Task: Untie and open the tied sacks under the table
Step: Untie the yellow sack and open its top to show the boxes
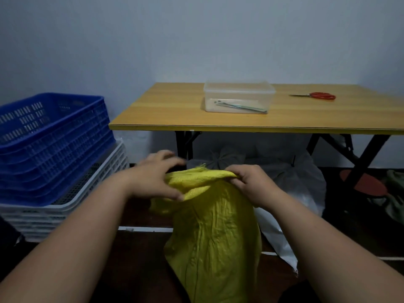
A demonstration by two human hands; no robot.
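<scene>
A plain pale wall backs a dim room where a wood-topped counter (175, 106) stands on black folding legs, carrying a clear plastic box (239, 97) and red-handled scissors (317, 96); stacked crates, a blue one (50, 145) on white ones, sit to the left. On the dark floor in front of the counter stands a yellow sack (214, 232), upright, its long axis running from the floor up toward its mouth, which points up and slightly away from the person. The left hand (153, 178) lies over the left side of the gathered top, fingers spread and pressing the cloth, its grip loose and not clenched. The right hand (249, 182) pinches a fold of the rim, its grip clenched on the sack's cloth. No cord or knot shows at the neck, so the step in hand looks like spreading the mouth open; whether a tie remains under the folds cannot be told. The next move likely calls for pulling the two rim edges apart. Under the counter, a grey tied bundle (225, 158) and a pale sack (301, 182) seem unopened.
</scene>
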